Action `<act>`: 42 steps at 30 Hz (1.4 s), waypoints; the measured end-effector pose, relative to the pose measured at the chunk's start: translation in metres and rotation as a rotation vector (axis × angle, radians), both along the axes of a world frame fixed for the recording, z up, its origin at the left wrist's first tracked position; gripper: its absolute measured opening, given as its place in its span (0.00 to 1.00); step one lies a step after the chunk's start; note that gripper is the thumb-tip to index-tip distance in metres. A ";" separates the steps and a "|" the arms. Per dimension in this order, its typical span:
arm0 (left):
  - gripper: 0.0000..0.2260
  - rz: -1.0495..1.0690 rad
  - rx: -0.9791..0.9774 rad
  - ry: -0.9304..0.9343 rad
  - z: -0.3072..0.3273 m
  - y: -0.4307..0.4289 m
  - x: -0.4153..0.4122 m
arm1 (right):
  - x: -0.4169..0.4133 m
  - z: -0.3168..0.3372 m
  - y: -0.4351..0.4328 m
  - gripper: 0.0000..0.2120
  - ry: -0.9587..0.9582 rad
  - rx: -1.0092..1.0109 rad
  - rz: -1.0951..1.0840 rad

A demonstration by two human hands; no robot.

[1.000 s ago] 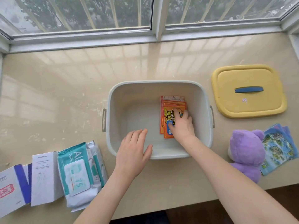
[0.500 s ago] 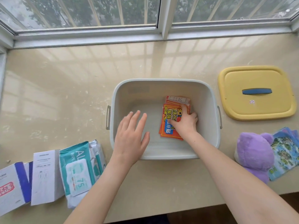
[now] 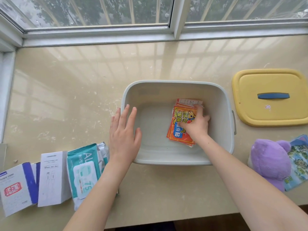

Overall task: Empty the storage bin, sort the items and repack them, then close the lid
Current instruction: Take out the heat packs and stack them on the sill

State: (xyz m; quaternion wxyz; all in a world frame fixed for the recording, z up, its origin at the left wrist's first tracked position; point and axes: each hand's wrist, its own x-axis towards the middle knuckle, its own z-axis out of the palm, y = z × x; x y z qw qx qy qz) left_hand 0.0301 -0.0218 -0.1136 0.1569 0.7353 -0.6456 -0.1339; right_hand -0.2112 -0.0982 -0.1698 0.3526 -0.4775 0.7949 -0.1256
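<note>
Near-left of the bin (image 3: 175, 161): boxes (image 3: 51, 179) and wipes (image 3: 83, 172); near-right: plush (image 3: 270, 162). Over bin's left rim, left hand (image 3: 124, 135), fingers straight and apart; inside, on bin floor at right, right hand (image 3: 197, 124), fingers curled round orange packets (image 3: 180, 132). Far-right of bin: lid (image 3: 270, 97), lying flat.

A beige stone ledge (image 3: 83, 90) under a two-pane window (image 3: 100, 12)

The glossy ledge, flecked with pale marks, mirrors the window's grid in soft bands of light. The window runs along its far edge in a grey-white frame, split by an upright post (image 3: 177, 17). Through the glass show slanted pale bars (image 3: 132, 9) and green trees (image 3: 66, 7) behind them. Another strip of frame (image 3: 6, 90) stands at the ledge's left end. Below the near edge lies a dark brown floor (image 3: 200, 225).
</note>
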 end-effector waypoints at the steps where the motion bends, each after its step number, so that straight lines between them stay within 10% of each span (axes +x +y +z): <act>1: 0.27 0.001 -0.004 0.014 0.000 0.000 0.000 | 0.000 0.000 0.000 0.43 -0.028 -0.004 -0.012; 22: 0.28 0.019 0.054 0.070 0.011 0.003 0.008 | 0.009 0.047 0.013 0.28 -0.530 -0.145 -0.105; 42: 0.19 -0.268 -0.241 0.110 0.197 0.140 0.009 | 0.003 0.265 0.199 0.12 -0.755 -0.308 -0.207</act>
